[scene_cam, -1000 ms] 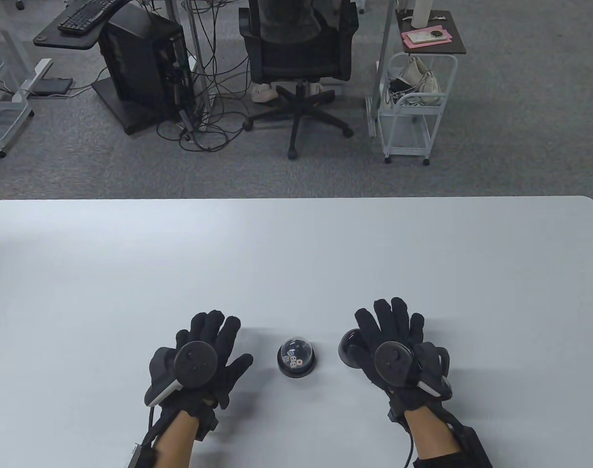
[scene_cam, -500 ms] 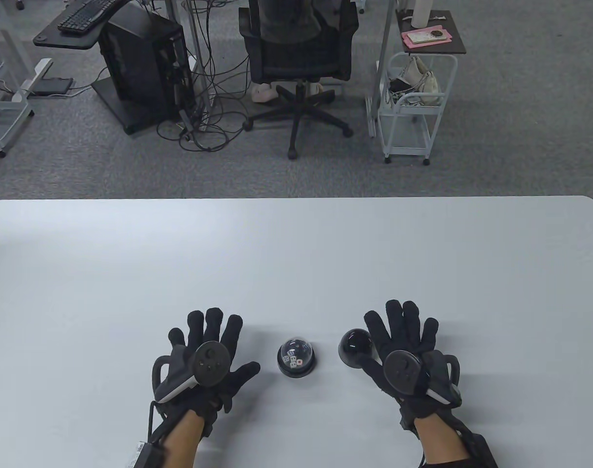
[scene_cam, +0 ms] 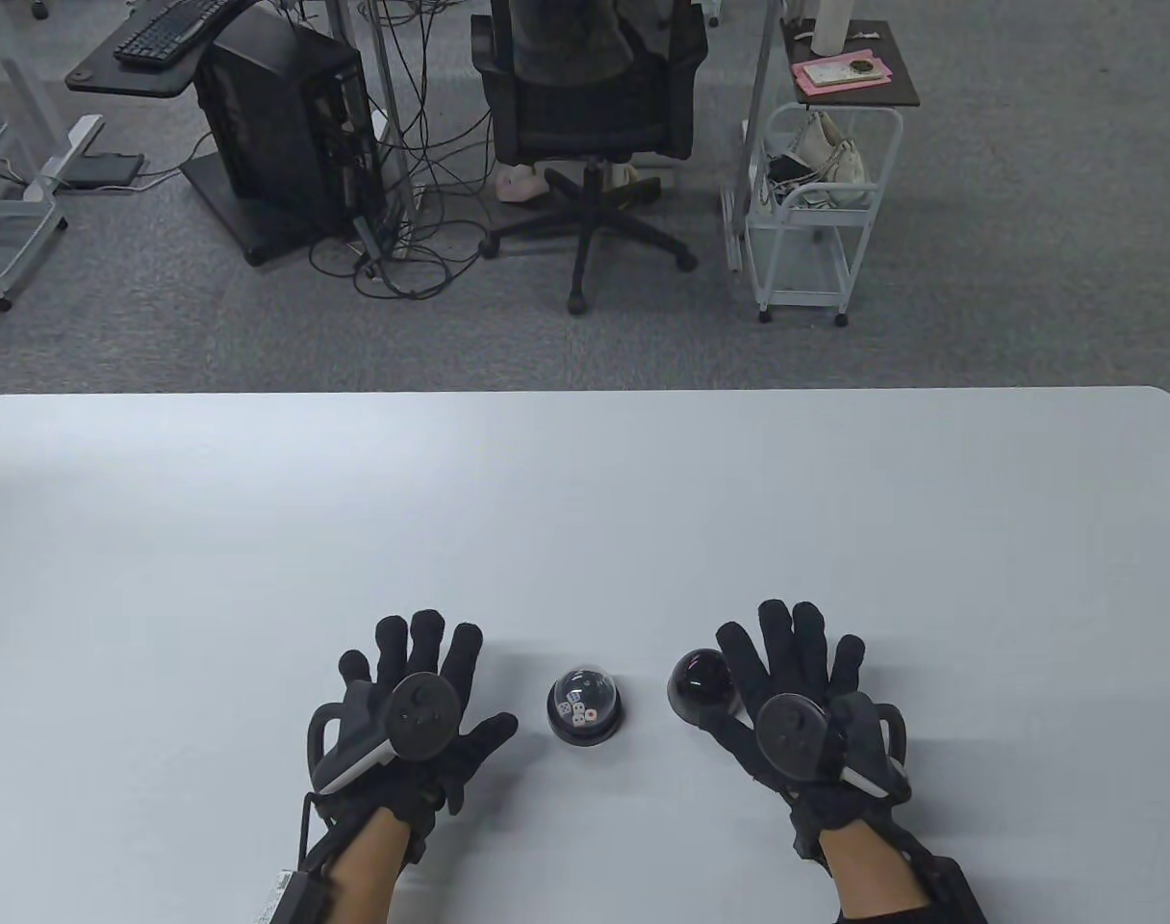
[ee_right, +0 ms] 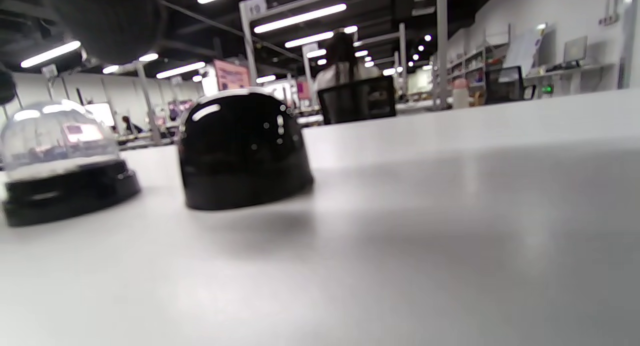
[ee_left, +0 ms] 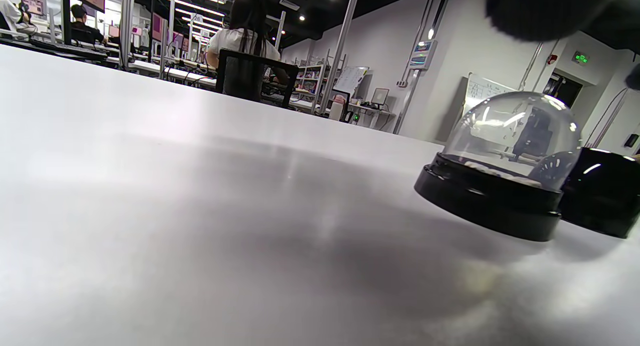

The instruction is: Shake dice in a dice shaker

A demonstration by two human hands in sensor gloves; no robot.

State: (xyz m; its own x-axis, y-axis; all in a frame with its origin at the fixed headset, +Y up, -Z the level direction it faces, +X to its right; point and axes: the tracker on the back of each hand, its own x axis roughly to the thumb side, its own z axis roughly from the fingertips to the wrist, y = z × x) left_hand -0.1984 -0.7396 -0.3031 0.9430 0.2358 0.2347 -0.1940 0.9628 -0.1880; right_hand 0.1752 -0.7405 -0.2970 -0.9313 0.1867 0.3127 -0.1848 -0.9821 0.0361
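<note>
Room: grey carpet beyond the table; a black office chair (scene_cam: 585, 106) with someone seated in it, a computer tower (scene_cam: 282, 125) amid loose cables, a white wire cart (scene_cam: 816, 212) off to the right
Table (scene_cam: 585, 500): white, wide; both gloved hands lie on its near part, palms down
Dice shaker (scene_cam: 585, 705): clear dome on a black base, standing upright between the hands and touching neither; white dice (scene_cam: 577, 711) lie inside on the base; the left wrist view shows it (ee_left: 502, 171) sitting flat on the table
Black dome (scene_cam: 702, 683): glossy, opaque, just right of the shaker and apart from it; the right wrist view shows it (ee_right: 242, 149) upright beside the clear one (ee_right: 62, 161)
Left hand (scene_cam: 417, 717): fingers spread and flat, gripping nothing; thumb points toward the shaker without reaching it
Right hand (scene_cam: 797, 703): fingers spread, holding nothing; its index finger and thumb lie against the black dome's right side, though I cannot tell whether they truly touch
</note>
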